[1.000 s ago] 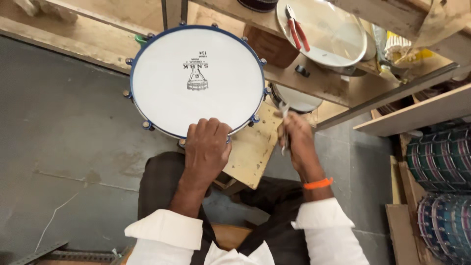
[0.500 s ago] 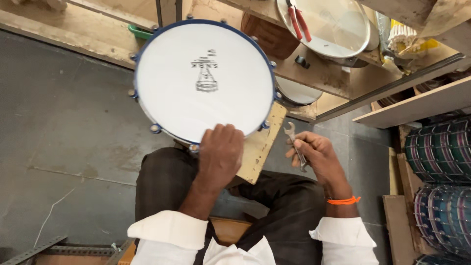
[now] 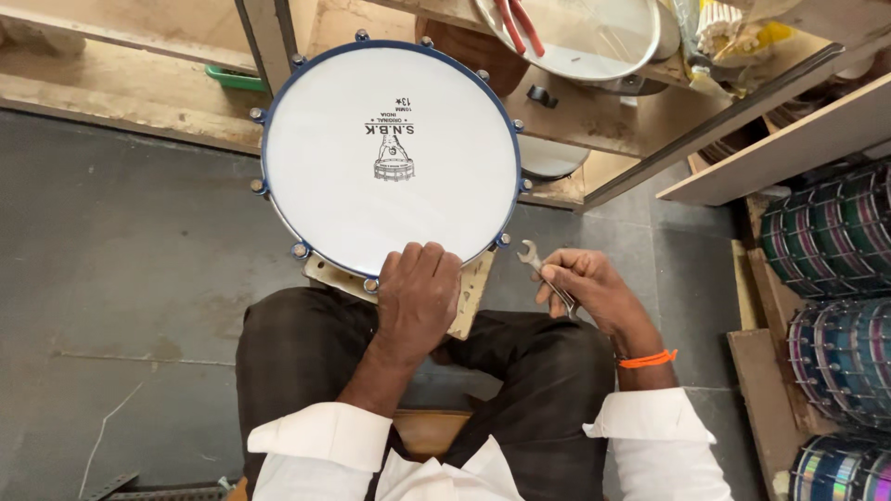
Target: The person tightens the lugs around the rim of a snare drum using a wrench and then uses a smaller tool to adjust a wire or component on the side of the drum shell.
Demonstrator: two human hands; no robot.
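Head view: your left hand [image 3: 419, 301] presses flat, fingers spread, on the near edge of the white drum [image 3: 390, 158], which sits on a wooden block [image 3: 469, 295] before your knees. Your right hand [image 3: 589, 289] is closed around a small spanner [image 3: 538, 267], just off the rim. Keep that palm firm and seat the spanner squarely on a lug [image 3: 502, 239]. Stacked drums [image 3: 826, 232] crowd your right; a shelf [image 3: 575, 111] sits just behind.
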